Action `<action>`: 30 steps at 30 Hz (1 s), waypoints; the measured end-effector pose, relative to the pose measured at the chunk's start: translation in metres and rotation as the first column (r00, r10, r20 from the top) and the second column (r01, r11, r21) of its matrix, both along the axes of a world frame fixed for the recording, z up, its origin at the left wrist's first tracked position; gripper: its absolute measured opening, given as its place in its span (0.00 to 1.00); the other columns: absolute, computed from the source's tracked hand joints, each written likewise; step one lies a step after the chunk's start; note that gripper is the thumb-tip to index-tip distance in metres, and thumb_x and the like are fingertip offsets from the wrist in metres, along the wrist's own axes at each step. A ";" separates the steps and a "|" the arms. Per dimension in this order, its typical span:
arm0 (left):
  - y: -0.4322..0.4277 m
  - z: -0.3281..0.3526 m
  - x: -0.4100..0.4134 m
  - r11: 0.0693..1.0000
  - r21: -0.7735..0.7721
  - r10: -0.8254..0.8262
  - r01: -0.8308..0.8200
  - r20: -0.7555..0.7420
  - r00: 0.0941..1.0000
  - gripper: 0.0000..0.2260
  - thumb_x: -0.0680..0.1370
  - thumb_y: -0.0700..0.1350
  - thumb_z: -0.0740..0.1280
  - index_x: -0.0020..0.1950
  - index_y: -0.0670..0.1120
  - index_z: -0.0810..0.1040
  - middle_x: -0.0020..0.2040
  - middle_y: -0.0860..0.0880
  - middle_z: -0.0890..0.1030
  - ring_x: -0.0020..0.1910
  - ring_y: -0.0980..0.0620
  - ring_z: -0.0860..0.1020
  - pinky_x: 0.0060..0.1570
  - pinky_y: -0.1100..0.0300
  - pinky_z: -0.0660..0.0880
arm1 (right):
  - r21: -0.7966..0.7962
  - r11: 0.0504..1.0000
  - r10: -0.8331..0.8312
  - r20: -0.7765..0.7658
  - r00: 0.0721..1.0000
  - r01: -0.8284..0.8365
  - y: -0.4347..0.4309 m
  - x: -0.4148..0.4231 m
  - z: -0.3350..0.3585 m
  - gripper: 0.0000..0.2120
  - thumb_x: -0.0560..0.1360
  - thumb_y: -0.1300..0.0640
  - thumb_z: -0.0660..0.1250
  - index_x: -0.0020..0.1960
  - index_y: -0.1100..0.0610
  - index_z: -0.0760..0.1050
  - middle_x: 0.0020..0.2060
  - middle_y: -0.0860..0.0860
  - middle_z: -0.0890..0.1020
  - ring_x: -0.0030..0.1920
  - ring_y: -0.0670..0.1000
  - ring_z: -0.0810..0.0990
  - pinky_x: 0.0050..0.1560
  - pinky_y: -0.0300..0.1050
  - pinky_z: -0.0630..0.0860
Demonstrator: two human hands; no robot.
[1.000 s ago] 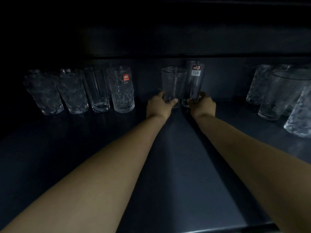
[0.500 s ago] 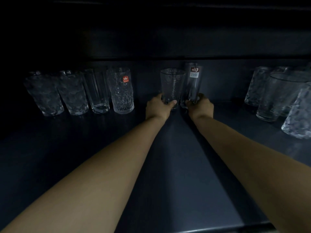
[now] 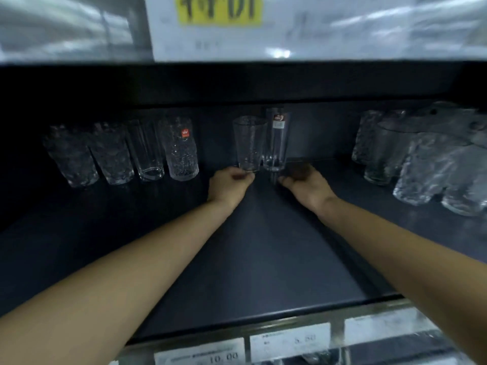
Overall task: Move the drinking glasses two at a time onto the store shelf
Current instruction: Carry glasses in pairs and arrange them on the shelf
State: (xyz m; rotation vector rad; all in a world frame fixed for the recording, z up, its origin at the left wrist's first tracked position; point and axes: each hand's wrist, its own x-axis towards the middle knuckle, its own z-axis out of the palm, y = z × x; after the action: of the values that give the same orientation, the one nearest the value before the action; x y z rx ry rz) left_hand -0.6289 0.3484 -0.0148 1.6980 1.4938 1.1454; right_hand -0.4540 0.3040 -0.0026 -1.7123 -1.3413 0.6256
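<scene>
Two drinking glasses stand side by side at the back middle of the dark store shelf [image 3: 263,259]: a short textured glass [image 3: 249,143] and a tall plain glass [image 3: 276,143] with a red sticker. My left hand [image 3: 229,187] lies just in front of the textured glass's base, fingers loosely curled and off the glass. My right hand [image 3: 307,184] rests on the shelf just below and to the right of the tall glass, fingers apart, holding nothing.
A row of several glasses [image 3: 147,151] stands at the back left, and a cluster of patterned glasses [image 3: 421,164] fills the back right. The shelf's front edge carries price labels [image 3: 290,341]. A sign [image 3: 221,9] hangs on the shelf above.
Both hands have let go of the two glasses and pulled back a little toward me. The glasses now stand alone on the shelf. The camera has pulled back and now shows the shelf edges.
</scene>
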 end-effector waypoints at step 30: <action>-0.298 0.043 0.213 0.780 -0.079 -0.593 0.620 0.220 0.774 0.06 0.74 0.45 0.73 0.50 0.53 0.83 0.48 0.60 0.85 0.49 0.65 0.81 0.52 0.65 0.74 | 0.118 0.881 -0.443 -0.137 0.886 0.459 -0.416 0.213 0.048 0.10 0.75 0.48 0.71 0.56 0.42 0.80 0.48 0.35 0.84 0.51 0.36 0.81 0.53 0.40 0.77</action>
State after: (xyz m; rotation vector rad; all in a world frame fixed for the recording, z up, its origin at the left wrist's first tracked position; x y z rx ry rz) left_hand -0.4158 0.0504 0.0285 1.7288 0.7821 0.7814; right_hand -0.2406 -0.1119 0.0449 -1.7609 -0.8424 0.3315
